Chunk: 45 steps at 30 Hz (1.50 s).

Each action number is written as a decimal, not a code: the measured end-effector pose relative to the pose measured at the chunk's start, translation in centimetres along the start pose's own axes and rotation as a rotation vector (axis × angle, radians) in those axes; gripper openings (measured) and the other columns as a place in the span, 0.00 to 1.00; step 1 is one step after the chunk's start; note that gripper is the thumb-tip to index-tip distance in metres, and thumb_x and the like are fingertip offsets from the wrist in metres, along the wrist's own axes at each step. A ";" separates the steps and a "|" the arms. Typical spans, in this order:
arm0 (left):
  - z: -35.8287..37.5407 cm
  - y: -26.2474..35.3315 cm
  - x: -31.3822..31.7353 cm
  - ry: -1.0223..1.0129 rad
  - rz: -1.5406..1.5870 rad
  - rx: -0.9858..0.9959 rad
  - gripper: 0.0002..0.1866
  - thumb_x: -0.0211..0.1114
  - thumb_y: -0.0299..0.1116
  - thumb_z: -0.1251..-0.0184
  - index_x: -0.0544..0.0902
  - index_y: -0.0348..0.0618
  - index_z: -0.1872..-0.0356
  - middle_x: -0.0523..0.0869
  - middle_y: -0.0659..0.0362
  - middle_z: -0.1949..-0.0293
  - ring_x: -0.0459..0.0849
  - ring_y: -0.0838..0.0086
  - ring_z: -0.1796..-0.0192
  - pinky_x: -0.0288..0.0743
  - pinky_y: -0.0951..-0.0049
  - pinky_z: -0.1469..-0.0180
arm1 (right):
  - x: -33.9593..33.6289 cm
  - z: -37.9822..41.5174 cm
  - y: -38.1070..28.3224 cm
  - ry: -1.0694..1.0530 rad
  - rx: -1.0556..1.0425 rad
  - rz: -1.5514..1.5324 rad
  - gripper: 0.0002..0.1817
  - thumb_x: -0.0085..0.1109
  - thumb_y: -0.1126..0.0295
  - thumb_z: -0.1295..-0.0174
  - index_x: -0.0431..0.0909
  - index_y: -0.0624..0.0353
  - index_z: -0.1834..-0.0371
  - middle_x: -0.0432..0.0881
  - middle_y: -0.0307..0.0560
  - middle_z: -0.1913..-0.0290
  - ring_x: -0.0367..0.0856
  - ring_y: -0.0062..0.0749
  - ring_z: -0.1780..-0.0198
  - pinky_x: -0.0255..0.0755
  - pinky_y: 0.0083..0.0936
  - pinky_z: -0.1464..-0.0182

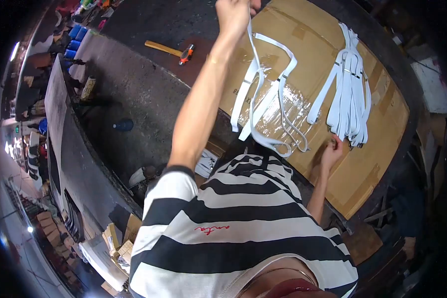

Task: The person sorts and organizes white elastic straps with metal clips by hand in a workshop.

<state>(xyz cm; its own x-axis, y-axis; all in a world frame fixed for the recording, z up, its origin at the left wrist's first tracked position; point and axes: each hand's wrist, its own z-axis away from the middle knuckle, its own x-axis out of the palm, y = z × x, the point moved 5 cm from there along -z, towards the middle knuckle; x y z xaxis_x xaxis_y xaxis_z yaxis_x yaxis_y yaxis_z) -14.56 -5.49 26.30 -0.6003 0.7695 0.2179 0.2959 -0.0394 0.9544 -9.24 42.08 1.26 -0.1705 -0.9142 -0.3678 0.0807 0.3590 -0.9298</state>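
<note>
At the top edge, my left hand [233, 17] is closed round a narrow white strap [254, 99], which hangs down and curls near my waist; part of the hand is cut off. My right hand [331, 153] is low over the cardboard, fingers bent together beside the lower ends of a bundle of white straps [351, 89]. What its fingertips hold, if anything, is too small to make out. Between my hands, another white strap [275, 42] with a dark slider lies in a long bend, partly over clear tape.
Flattened cardboard [382, 144] covers the work surface. A hammer [171, 51] with a wooden handle lies left of my left forearm. Farther left are a dark curved panel [79, 139], a blue bottle [123, 124] and several blue rolls [74, 42].
</note>
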 end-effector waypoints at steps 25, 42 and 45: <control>1.6 -26.9 -1.5 0.209 -1.368 -0.259 0.29 0.67 0.54 0.46 0.83 0.39 0.54 0.84 0.46 0.52 0.80 0.49 0.47 0.70 0.51 0.42 | -3.7 2.5 6.1 -0.016 0.155 -0.106 0.12 0.52 0.82 0.36 0.75 0.68 0.50 0.79 0.43 0.56 0.76 0.23 0.55 0.70 0.19 0.49; 22.6 8.5 -6.5 0.186 -0.155 0.141 0.12 0.65 0.12 0.44 0.75 0.29 0.60 0.86 0.48 0.60 0.86 0.67 0.54 0.81 0.69 0.47 | 10.6 6.7 -26.6 -1.005 -0.158 -0.586 0.14 0.54 0.82 0.36 0.72 0.70 0.48 0.79 0.49 0.59 0.79 0.26 0.61 0.73 0.19 0.56; 27.5 12.3 -9.1 0.279 -0.160 0.218 0.11 0.64 0.11 0.43 0.75 0.29 0.61 0.85 0.47 0.60 0.85 0.67 0.54 0.82 0.68 0.49 | 11.0 12.6 -32.8 -1.229 -0.295 -0.670 0.15 0.55 0.84 0.39 0.72 0.71 0.48 0.79 0.51 0.59 0.80 0.29 0.60 0.75 0.21 0.56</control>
<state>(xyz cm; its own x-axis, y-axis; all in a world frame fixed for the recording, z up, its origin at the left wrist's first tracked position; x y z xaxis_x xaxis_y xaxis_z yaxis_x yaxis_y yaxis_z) 15.03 4.53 30.46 -0.8217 0.5510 0.1458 0.3152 0.2262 0.9217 -1.36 17.87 27.86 0.8617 -0.4491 0.2362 0.0965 -0.3119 -0.9452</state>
